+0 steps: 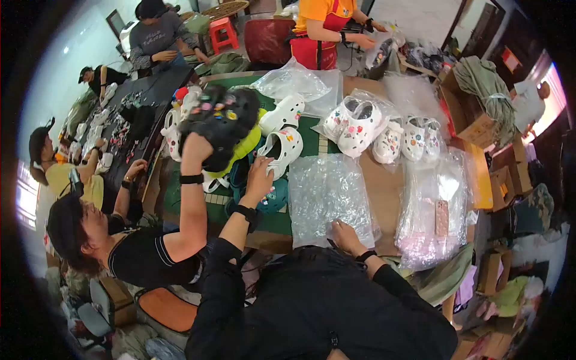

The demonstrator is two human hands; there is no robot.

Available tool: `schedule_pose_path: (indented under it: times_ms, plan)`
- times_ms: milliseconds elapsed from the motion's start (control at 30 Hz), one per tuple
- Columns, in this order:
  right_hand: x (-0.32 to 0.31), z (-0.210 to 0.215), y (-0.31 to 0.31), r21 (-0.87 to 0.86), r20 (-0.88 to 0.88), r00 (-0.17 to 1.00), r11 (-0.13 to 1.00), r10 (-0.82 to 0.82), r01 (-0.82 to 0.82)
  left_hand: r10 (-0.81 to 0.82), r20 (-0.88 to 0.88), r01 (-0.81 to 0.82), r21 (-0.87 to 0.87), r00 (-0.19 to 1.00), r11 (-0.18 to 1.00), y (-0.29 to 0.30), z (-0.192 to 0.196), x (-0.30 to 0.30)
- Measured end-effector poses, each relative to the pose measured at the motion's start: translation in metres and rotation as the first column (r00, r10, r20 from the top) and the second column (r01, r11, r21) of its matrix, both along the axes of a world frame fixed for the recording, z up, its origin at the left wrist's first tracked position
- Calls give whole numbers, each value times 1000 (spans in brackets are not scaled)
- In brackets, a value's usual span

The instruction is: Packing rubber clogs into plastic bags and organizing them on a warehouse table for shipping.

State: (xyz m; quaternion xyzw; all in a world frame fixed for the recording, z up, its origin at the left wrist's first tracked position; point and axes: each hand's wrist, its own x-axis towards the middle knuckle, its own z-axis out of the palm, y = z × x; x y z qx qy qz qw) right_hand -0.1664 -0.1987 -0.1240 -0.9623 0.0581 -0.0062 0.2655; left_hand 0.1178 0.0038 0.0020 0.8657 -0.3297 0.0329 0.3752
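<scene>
My left hand [258, 181] reaches over the table, its fingers closed on the near side of a white clog [283, 150] decorated with small charms. Another white clog [284, 114] lies just beyond it. At the table's near edge, my right hand [348, 236] pinches the near end of a flat clear plastic bag [330, 189]. A small dark thing by those fingertips is too small to name. Teal clogs [275, 197] and a yellow-green clog [249, 141] lie around my left hand, partly hidden.
A co-worker at my left holds black clogs [223, 120] over the table. Bagged white clogs [359, 129] stand at the back right. A stack of clear bags [420, 198] bears a pink phone [441, 217]. Cardboard boxes [474, 123] stand beyond the right edge.
</scene>
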Motion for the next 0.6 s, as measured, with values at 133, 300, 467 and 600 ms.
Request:
schedule_pose_path:
  times_ms: [133, 300, 467, 600]
  plan:
    - [-3, 0, 8, -58, -55, 998, 998, -3, 0, -8, 67, 9, -8, 998, 1000, -6, 16, -6]
    - [-7, 7, 13, -32, -102, 993, 998, -65, 62, 81, 244, -58, -101, 967, 993, -7, 32, 2]
    - [-16, 6, 11, -16, -146, 983, 993, -115, 113, 494, 362, -463, -175, 790, 869, -5, 45, 24]
    - [-20, 12, 12, -23, -163, 972, 985, -170, 168, 536, 160, -547, 32, 829, 836, 25, 29, 71]
